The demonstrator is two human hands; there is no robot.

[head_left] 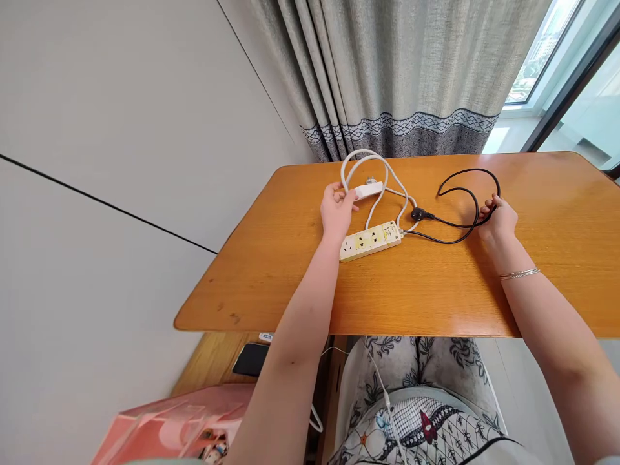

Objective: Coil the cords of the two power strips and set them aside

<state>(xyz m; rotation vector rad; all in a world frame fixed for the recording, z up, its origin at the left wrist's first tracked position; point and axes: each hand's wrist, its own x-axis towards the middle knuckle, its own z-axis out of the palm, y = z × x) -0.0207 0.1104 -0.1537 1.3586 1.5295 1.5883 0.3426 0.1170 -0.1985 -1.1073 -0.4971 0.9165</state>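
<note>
My left hand (338, 201) is closed on the end of a white power strip (369, 190), whose white cord (359, 155) loops up and over it. Below lies a yellowed power strip (372, 240) with several sockets, flat on the table and partly covered by my left wrist. A black cable (453, 241) runs from its right end. Further right, my right hand (498, 218) has its fingers curled around a loop of that cable. Between the hands rests the cable's black plug (419, 214), touching the white cord.
The wooden table (271, 278) has rounded corners. Behind it hangs a grey curtain (416, 71), with a window (533, 58) on the right. Lower left are a dark phone (250, 359) and a pink container (165, 426). A thin white cable (382, 387) hangs across my lap.
</note>
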